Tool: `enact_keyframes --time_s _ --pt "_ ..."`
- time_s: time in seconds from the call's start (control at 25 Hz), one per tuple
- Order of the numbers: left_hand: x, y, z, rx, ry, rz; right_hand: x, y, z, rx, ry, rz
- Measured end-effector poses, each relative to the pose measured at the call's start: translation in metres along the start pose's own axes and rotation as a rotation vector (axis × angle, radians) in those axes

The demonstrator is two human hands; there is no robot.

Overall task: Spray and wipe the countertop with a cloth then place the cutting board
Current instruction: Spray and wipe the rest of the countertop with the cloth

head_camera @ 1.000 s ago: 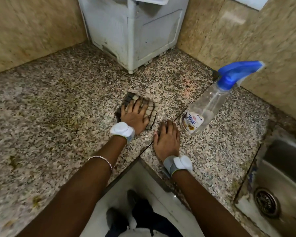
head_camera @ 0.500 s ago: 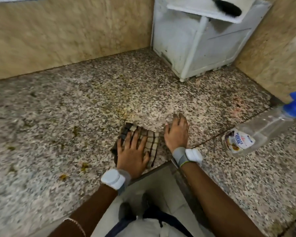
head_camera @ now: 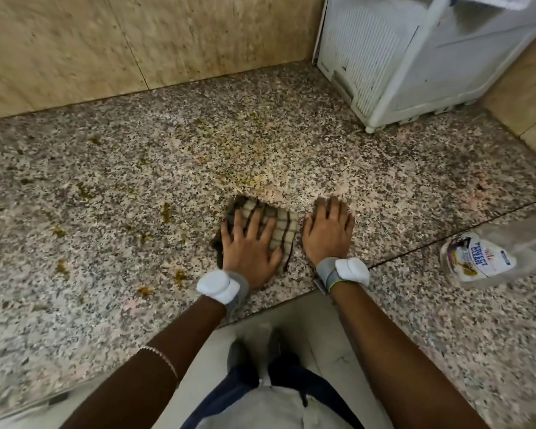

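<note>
A folded brown-and-beige checked cloth (head_camera: 280,226) lies on the speckled granite countertop (head_camera: 136,168) near its front edge. My left hand (head_camera: 249,246) presses flat on the cloth with fingers spread. Just to its right, my right hand (head_camera: 328,229) rests flat on the bare stone, holding nothing. A clear spray bottle (head_camera: 489,252) stands at the right edge of the view, its head cut off. Yellow-green stains (head_camera: 166,212) dot the counter to the left of the cloth. No cutting board is in view.
A white plastic appliance (head_camera: 415,57) stands in the back right corner against the beige tiled wall (head_camera: 106,41). A seam (head_camera: 446,233) crosses the counter on the right. The counter's front edge wraps around my body, with the floor and my feet below.
My view has swung left, so the bottle and appliance sit further right. My left hand has drawn the cloth nearer the counter's front edge; my right hand now lies beside the cloth.
</note>
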State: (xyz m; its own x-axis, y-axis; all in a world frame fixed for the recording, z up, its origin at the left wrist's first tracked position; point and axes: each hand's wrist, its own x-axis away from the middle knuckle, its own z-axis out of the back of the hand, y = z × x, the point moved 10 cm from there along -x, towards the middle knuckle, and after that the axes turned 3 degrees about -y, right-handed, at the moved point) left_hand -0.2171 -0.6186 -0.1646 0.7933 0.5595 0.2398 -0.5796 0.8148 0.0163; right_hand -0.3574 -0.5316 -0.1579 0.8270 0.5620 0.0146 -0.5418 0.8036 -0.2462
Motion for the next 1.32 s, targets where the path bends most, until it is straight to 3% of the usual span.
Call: enact_keyframes --time_s 0.16,0.36,0.56,0.8,1.08,1.32 --pt "-0.071 -0.008 0.025 0.054 -0.039 0.026 -0.001 -0.001 0.004 -0.008 0.014 -0.005" --pt "0.008 0.005 -0.002 0.002 -0.014 -0.064 -0.001 0.001 0.001 -0.007 0.012 0.003" --pt "-0.057 -0.001 0.015 0.007 -0.045 -0.032 0.0 0.0 0.004 -0.015 0.025 -0.005" --pt "-0.009 0.004 0.004 0.014 -0.016 -0.09 0.0 0.001 0.002 -0.018 0.024 -0.011" --pt "-0.108 -0.024 0.026 0.032 -0.068 -0.004 -0.003 -0.002 0.0 0.041 -0.019 -0.024" --pt "-0.086 -0.02 0.021 0.026 -0.025 0.028 -0.07 -0.025 0.016 0.004 -0.043 0.067"
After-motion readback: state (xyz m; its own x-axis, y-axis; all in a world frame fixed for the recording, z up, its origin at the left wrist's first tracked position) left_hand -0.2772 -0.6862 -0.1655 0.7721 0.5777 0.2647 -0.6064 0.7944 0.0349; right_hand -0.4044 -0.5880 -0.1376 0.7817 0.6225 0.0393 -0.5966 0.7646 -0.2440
